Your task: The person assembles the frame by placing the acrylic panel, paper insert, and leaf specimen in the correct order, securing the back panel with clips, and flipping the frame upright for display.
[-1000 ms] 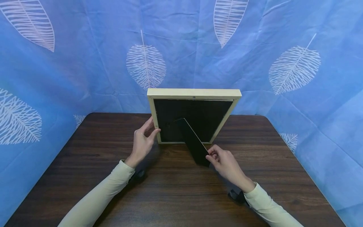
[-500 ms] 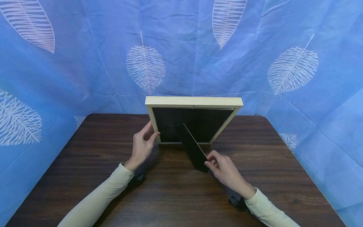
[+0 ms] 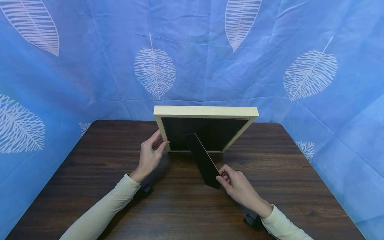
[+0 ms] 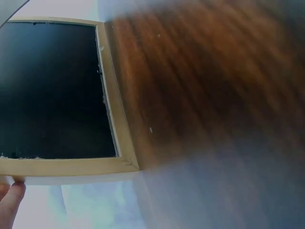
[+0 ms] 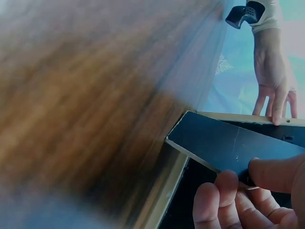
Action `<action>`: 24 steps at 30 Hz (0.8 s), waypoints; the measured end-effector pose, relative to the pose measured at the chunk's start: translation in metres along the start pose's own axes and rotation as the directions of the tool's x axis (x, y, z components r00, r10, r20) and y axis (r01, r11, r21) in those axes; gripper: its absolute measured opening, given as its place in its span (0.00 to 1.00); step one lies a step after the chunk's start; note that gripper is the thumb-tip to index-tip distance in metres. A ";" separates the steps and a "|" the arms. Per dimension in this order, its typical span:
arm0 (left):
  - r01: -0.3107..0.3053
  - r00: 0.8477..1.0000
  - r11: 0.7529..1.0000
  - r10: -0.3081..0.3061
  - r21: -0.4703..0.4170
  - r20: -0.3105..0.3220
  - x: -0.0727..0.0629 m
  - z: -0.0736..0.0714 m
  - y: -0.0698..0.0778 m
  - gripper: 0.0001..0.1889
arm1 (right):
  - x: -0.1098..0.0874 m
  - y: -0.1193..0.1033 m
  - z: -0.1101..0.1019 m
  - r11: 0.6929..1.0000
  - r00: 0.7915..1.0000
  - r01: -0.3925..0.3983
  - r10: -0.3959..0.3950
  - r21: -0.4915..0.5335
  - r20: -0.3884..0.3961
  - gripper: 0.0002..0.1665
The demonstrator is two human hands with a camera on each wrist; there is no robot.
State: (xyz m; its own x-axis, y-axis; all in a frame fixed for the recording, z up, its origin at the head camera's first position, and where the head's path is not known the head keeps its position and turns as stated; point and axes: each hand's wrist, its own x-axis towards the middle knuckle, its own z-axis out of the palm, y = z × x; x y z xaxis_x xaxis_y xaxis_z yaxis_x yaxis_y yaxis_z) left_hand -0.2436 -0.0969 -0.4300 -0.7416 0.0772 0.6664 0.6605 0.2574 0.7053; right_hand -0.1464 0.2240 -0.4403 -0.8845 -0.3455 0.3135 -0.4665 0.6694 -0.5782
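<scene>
A picture frame (image 3: 206,111) with a pale wooden border stands on its lower edge near the table's far side, its black back (image 3: 216,133) towards me and its top leaning my way. From the back a black easel leg (image 3: 201,161) slants down to the table. My left hand (image 3: 148,157) pinches the frame's left side, thumb on the back of the border. The leg's right edge, near its lower end, is held between the thumb and fingers of my right hand (image 3: 240,187). In the right wrist view that thumb (image 5: 279,174) presses on the leg. The frame's front is hidden.
A dark wood-grain table (image 3: 180,213) lies under everything. Behind and beside it hangs a blue cloth (image 3: 204,73) printed with white leaves. Black wrist devices (image 3: 251,220) sit under both cuffs.
The frame's top has tipped further towards me. My right hand has drawn the leg's lower end nearer to me. My left hand keeps its grip and has shifted only slightly.
</scene>
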 end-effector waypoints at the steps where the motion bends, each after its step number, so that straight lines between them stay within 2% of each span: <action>1: -0.004 1.000 1.000 0.004 0.003 0.007 0.000 -0.001 0.001 0.30 | 0.000 0.000 0.000 1.000 1.000 0.000 0.000 0.003 0.004 0.03; 6: -0.019 0.999 0.998 0.017 0.059 0.035 0.003 -0.004 0.003 0.27 | 0.001 0.000 -0.002 1.000 0.999 -0.025 0.025 0.016 0.037 0.03; 11: -0.012 0.999 0.992 0.006 0.127 0.051 0.004 -0.005 0.005 0.25 | 0.001 0.001 -0.003 0.999 0.997 -0.032 0.030 0.025 0.066 0.03; 18: 0.002 0.998 0.994 -0.010 0.111 0.067 0.006 -0.007 0.006 0.25 | 0.001 0.002 -0.007 0.999 0.995 -0.044 0.043 0.019 0.092 0.09; 21: 0.001 0.998 0.997 -0.006 0.073 0.066 0.008 -0.011 0.009 0.26 | 0.004 0.002 -0.017 0.998 0.997 -0.065 0.064 0.018 0.054 0.12; 24: -0.033 0.998 0.999 0.032 0.027 0.045 0.013 -0.019 0.020 0.28 | 0.009 0.003 -0.037 0.998 0.996 -0.061 0.062 0.014 -0.071 0.11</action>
State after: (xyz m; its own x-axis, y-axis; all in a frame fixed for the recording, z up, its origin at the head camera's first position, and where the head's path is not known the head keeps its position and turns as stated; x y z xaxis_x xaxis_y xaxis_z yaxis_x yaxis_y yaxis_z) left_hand -0.2376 -0.1089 -0.4024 -0.7247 0.1286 0.6770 0.6813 0.2809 0.6759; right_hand -0.1554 0.2471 -0.4115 -0.9087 -0.2557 0.3301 -0.4117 0.6800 -0.6067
